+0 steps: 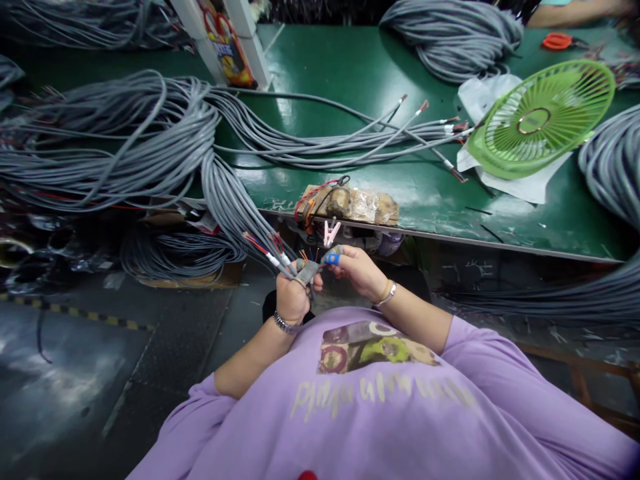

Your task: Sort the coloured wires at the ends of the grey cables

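My left hand (294,293) is closed round the ends of several grey cables (240,207) that hang down from the bench. Grey wrapping covers some of its fingers. Past its grip stick out stripped ends with white bands and red and blue wires (257,245). Close beside it, my right hand (363,272) pinches thumb and finger together, with grey and blue wrapping on the fingertips. Thin orange and blue wires (306,255) show between the two hands. What lies inside the right pinch is too small to make out.
Grey cable coils (125,140) spread over the green bench (320,73). A worn wooden block (367,205) with a pink clip (331,233) sits at its front edge. To the right stand a green fan (543,120) and orange-handled scissors (557,41). Another person's arm (575,12) shows behind.
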Tool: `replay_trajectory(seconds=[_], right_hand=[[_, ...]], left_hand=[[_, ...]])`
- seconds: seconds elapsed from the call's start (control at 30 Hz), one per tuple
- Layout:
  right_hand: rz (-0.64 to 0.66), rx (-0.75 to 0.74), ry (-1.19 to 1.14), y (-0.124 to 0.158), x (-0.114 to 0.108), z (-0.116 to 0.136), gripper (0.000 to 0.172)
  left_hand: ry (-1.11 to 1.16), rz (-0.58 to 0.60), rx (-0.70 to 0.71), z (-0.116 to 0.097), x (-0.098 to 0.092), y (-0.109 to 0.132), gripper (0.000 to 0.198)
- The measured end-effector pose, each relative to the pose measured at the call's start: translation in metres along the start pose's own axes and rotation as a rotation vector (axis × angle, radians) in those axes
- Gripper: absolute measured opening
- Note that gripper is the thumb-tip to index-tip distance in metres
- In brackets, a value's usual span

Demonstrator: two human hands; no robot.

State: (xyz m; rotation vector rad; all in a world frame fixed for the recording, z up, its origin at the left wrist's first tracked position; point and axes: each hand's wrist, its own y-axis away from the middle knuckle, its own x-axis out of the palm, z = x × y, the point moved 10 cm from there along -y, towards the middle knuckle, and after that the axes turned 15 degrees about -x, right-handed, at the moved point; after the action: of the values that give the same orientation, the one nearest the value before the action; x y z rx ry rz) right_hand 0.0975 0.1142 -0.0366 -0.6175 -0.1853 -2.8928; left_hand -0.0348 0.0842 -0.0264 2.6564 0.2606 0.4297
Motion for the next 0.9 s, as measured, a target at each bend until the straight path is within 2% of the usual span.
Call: replay_trajectory(seconds=[0.2, 0.3, 0.4, 0.57, 0.9], right_hand=[[-0.168, 0.130, -0.184, -0.016, -0.024, -0.017, 0.041], [-0.082, 0.173, -0.228, -0.026, -0.012, -0.017, 0.047], [0.020, 0.117, -0.263, -0.036, 0.002, -0.008, 0.051], [0.038, 0.031, -0.329, -0.046, 0.009, -0.005, 0.050], [-0.124, 0.023, -0.414, -0.049, 0.008, -0.008, 0.044]], left_hand=[[0.013, 0.093, -0.029, -0.006, 0.005, -0.002, 0.025], [-0.021, 0.187, -0.059, -0.008, 0.019, -0.001, 0.026], [-0.037, 0.225, -0.094, -0.009, 0.028, -0.004, 0.026], [-0.027, 0.235, -0.118, -0.009, 0.035, -0.011, 0.025], [-0.032, 0.186, -0.148, 0.001, 0.032, -0.014, 0.026]])
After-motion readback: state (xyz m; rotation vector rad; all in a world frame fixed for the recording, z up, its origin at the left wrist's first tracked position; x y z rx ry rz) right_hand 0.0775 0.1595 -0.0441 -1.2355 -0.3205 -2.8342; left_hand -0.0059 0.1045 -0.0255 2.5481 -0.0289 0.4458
